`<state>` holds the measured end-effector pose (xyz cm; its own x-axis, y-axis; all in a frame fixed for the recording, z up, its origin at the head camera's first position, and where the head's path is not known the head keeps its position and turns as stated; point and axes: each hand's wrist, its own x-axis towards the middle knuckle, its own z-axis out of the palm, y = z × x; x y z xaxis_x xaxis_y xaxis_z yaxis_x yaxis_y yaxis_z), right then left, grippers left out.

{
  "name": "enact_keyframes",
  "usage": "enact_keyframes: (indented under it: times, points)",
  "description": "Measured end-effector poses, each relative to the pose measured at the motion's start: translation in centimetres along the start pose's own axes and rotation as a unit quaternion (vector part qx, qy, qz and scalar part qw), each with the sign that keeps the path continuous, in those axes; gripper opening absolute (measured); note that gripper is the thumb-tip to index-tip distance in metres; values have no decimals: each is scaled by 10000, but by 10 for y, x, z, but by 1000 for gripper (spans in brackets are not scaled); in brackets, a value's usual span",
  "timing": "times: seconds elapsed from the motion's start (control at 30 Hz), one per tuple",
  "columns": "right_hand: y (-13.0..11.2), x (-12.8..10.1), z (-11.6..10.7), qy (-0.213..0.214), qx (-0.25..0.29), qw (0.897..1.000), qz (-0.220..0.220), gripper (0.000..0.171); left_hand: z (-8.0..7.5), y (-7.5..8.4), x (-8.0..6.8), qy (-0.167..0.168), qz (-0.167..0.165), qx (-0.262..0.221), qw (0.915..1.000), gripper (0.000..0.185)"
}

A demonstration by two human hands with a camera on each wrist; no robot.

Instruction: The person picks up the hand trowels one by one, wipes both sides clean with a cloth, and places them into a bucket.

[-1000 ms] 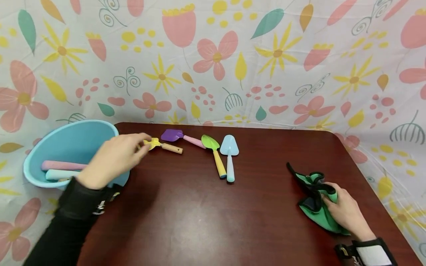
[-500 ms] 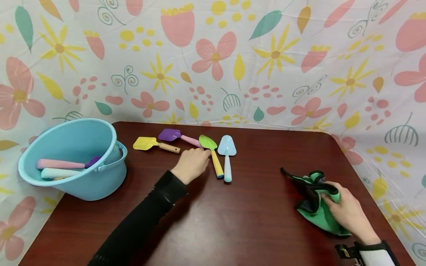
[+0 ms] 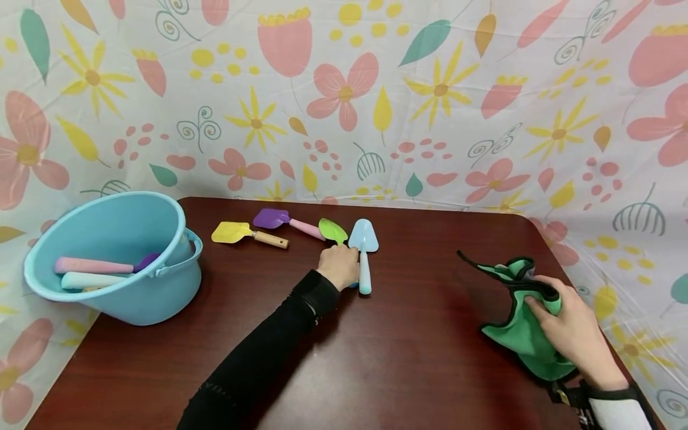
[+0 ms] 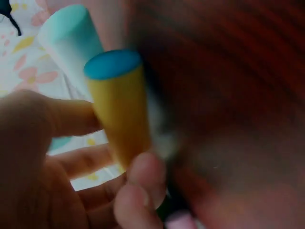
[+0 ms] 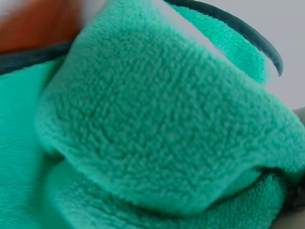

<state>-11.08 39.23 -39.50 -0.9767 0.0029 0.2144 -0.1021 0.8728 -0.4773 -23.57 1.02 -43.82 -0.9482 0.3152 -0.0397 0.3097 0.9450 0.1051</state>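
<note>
Left grip [image 3: 338,267] moved right onto green trowel [image 3: 332,230] | I confirm it holds the handle [image 4: 121,107], axis away-left | right grip [image 3: 574,328], farther, clutching cloth [image 3: 529,328]

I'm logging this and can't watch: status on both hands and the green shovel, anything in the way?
Left hand gripping green shovel by yellow handle. Right hand holding green cloth. Light-blue shovel close alongside, possibly crowding.

Flower-printed sheet [image 3: 344,143] behind a brown table [image 3: 419,340]
</note>
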Motion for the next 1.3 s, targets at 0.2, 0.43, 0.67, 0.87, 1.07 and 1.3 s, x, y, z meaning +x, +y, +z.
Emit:
enact_keyframes:
  times: [0.2, 0.43, 0.67, 0.87, 1.07, 1.3]
  points:
    - [-14, 6, -9, 366, 282, 9988, -132, 44, 8, -8, 3, -264, -276, -638, 9972, 46]
    - [-45, 18, -4, 686, 498, 9956, -399, 42, 8, -29, -8, 25, -361, -1899, 9811, 50]
    - [-81, 35, 5, 767, 691, 9914, -802, 42, -10, -43, -18, 234, -638, -2598, 9633, 66]
    - [-110, 47, 11, 825, 948, 9862, -1081, 43, -22, -60, -29, 153, -657, -3191, 9453, 62]
    - [-139, 56, 14, 910, 1225, 9806, -1228, 41, -24, -72, -37, 645, -688, -3795, 9204, 48]
    - [-166, 64, 20, 1086, 1462, 9725, -1450, 41, -30, -73, -42, 1331, -768, -4453, 8821, 47]
